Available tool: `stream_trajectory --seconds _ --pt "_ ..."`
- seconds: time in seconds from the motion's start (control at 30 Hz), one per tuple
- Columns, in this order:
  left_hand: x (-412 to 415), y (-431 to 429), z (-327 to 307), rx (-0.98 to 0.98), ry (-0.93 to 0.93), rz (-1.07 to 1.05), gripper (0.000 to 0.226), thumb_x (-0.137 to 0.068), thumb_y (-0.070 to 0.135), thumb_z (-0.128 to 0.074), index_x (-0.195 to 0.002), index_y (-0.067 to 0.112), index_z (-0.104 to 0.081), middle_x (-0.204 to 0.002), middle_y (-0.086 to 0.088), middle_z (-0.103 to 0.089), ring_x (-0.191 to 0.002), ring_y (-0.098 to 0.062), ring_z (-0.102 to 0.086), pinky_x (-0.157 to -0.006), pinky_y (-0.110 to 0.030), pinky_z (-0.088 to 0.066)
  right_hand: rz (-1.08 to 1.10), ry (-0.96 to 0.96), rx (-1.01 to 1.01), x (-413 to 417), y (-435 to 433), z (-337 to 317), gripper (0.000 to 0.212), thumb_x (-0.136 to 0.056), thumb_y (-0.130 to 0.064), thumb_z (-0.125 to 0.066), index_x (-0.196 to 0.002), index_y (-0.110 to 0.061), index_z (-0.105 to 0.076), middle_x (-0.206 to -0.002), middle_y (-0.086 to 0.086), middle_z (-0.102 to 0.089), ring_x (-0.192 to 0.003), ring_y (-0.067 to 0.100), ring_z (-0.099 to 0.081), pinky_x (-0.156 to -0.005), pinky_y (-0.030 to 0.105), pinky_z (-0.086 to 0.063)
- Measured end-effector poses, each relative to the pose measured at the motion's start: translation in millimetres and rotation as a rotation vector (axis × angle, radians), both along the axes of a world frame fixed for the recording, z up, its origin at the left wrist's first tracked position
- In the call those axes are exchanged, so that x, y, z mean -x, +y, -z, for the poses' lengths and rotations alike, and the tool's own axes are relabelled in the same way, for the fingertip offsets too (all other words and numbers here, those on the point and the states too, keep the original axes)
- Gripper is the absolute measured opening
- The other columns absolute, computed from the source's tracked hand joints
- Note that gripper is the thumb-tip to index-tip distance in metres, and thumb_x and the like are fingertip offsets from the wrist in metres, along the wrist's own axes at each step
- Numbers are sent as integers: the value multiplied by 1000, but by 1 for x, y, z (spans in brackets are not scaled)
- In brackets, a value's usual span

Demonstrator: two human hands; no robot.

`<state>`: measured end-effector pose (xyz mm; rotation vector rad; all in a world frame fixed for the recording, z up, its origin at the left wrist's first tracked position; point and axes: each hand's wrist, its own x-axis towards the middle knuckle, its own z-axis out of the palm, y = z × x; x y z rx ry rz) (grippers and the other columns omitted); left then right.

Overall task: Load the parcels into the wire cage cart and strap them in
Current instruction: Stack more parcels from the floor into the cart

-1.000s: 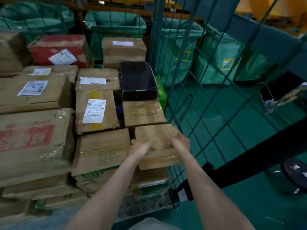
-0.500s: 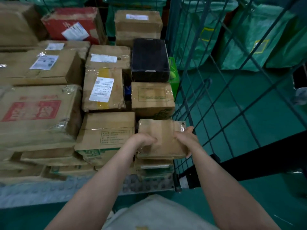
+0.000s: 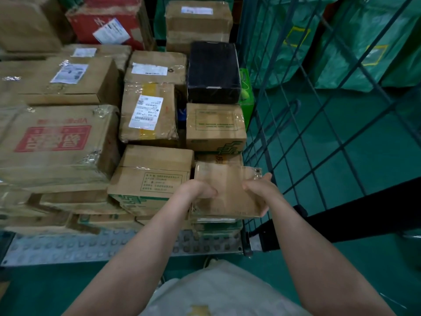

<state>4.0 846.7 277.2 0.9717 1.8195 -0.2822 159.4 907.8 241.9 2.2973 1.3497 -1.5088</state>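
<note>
Gripping a small brown parcel (image 3: 227, 195) from either side, the left hand (image 3: 198, 190) and right hand (image 3: 258, 188) curl round its edges at the front right corner of the cart (image 3: 91, 247), atop flatter parcels (image 3: 216, 224). A larger carton (image 3: 152, 176) sits just left; the wire side wall (image 3: 284, 133) stands just right, green sacks (image 3: 364, 53) beyond.

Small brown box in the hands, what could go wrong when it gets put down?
The small brown taped cardboard box is at the stack's front edge, over thin flat parcels, so it might tip or slide off the front. The right grip is close to the green wire cage wall and could get pinched there.
</note>
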Motion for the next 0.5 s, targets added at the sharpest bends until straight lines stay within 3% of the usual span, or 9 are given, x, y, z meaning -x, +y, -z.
stream_trajectory --seconds 0.13,0.17,0.33,0.5 --pt "-4 -2 0 -11 22 -18 53 -98 30 -46 -142 2 -36 -146 -16 -39 -133 -29 -40 -110 -36 -35 1 -10 47 -10 -8 5 89 -80 -17 -61 -147 -21 -2 -143 19 -28 -120 49 -41 -69 57 -53" --pt "-6 -3 -1 8 34 2 53 -98 29 -43 -144 3 -32 -147 -15 -37 -134 -29 -39 -111 -36 -34 -3 -21 45 -11 -10 8 88 -79 -15 -61 -146 -21 -5 -143 18 -28 -120 48 -42 -69 57 -54" --pt "-14 -9 10 -111 223 153 40 -97 32 -45 -129 10 -53 -127 -10 -57 -114 -25 -55 -98 -33 -46 -26 -53 -45 -1 -17 17 91 -79 -19 -64 -148 -18 -6 -144 21 -28 -130 39 -34 -99 54 -43" --pt "-13 -10 11 -182 486 233 36 -95 32 -46 -120 10 -59 -116 -10 -62 -105 -26 -60 -87 -32 -52 -49 -44 -76 -1 -18 22 78 -78 -28 -66 -140 -20 -19 -137 18 -38 -121 37 -44 -96 51 -46"
